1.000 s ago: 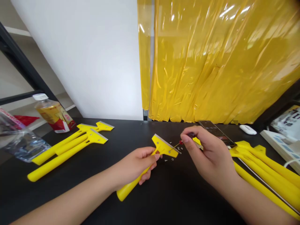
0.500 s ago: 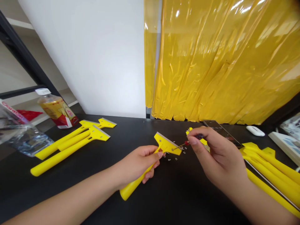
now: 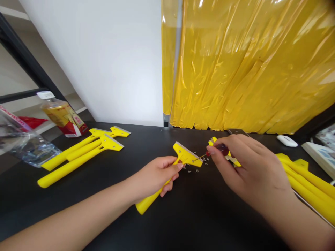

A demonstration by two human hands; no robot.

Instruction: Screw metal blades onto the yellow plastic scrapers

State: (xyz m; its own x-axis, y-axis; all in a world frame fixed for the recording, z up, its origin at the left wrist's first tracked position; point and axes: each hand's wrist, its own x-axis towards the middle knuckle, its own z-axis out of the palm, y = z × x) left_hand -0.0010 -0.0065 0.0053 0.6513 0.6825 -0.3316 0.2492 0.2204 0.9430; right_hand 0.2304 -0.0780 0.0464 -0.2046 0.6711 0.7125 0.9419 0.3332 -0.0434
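My left hand (image 3: 162, 173) is closed around the neck of a yellow scraper (image 3: 186, 155), whose wide head with a metal blade edge points away to the right. In my right hand (image 3: 242, 164) is a small screwdriver (image 3: 222, 149) with a dark red handle. Its thin shaft slants down left, and the tip meets the screw at the right end of the scraper head. Small screws and nuts (image 3: 197, 170) lie scattered on the black table just beyond and below that head. Yellow scraper head pieces (image 3: 234, 161) are partly hidden behind my right hand.
Several assembled yellow scrapers (image 3: 78, 155) lie at the left, by a drink bottle (image 3: 64, 116) and a clear bottle (image 3: 34, 150). More yellow handles (image 3: 311, 183) lie at the right. A phone (image 3: 237, 131), a white case (image 3: 287, 141) and a yellow plastic curtain (image 3: 235, 69) are at the back.
My right hand has turned and shifted its grip on the screwdriver, showing more of the handle. The tip stays at the same screw. The view has tilted slightly.
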